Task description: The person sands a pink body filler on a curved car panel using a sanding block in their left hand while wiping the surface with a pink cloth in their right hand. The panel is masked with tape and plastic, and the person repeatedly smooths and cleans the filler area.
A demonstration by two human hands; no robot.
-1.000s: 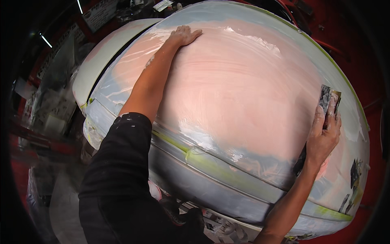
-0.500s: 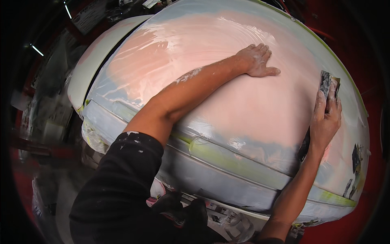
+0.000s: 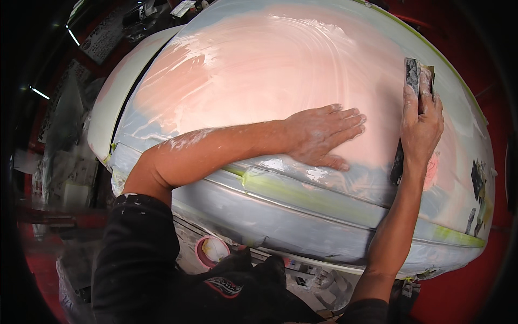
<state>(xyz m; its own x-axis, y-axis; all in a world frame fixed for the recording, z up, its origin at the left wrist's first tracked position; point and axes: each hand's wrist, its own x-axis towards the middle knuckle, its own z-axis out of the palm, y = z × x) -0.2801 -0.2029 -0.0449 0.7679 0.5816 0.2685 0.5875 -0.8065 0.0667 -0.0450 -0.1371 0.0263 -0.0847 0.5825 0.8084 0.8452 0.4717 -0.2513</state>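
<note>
A big curved vehicle panel, coated in pale pink over white and blue-grey, spreads before me with glossy, wet-looking streaks. Flat on its pink area, near the closer edge, lies my left hand. Its fingers are stretched to the right with the thumb apart, and whitish residue dusts the hand and forearm. To the right, my right hand is wrapped around a long dark sanding block. The block's far end sticks out past the fingers; its near end shows by the wrist, and the grip hides its middle.
A yellow-green band runs along the panel's near edge, above a grey side section. Dark scraps cling at the right. Below sits a pink round container with white contents. A separate white panel borders the left.
My left hand has swept nearer to me across the pink area, its fingers turning more to the right. The view has shifted a little; my right hand keeps its hold on the sanding block.
</note>
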